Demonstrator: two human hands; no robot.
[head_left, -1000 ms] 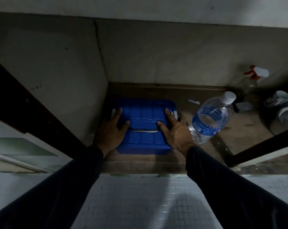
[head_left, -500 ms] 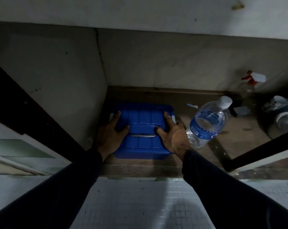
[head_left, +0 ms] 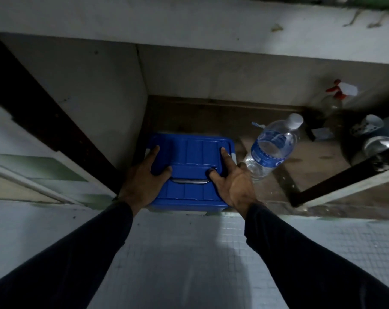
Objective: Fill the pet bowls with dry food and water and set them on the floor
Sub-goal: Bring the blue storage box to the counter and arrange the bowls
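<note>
Blue box [head_left: 190,172] first: it sits on the brown floor of a low cupboard [head_left: 211,112], pushed toward the left wall, its near edge at the cupboard's front lip where the pale tiled floor [head_left: 178,253] begins. Its ribbed lid has a recessed handle across the middle with a silvery strip showing under it.

I have both hands on that lid. My left hand [head_left: 142,179] lies over the left side, fingers reaching along the edge toward the back and curling over it, thumb spread onto the top by the handle recess. My right hand [head_left: 231,181] mirrors it on the right side: forefinger stretched up along the lid, thumb tucked in at the right end of the handle, the other fingers wrapped down the box's side where I cannot see them. Both grip the box by its sides. Dark sleeves cover my arms to the wrists.

Just right of the box, close to my right hand, a clear water bottle [head_left: 271,148] with a blue label and white cap stands on the cupboard floor. Farther right, in shadow, are a spray bottle [head_left: 336,97] with a red trigger, a white cup [head_left: 367,126] and a metal bowl [head_left: 378,143].
</note>
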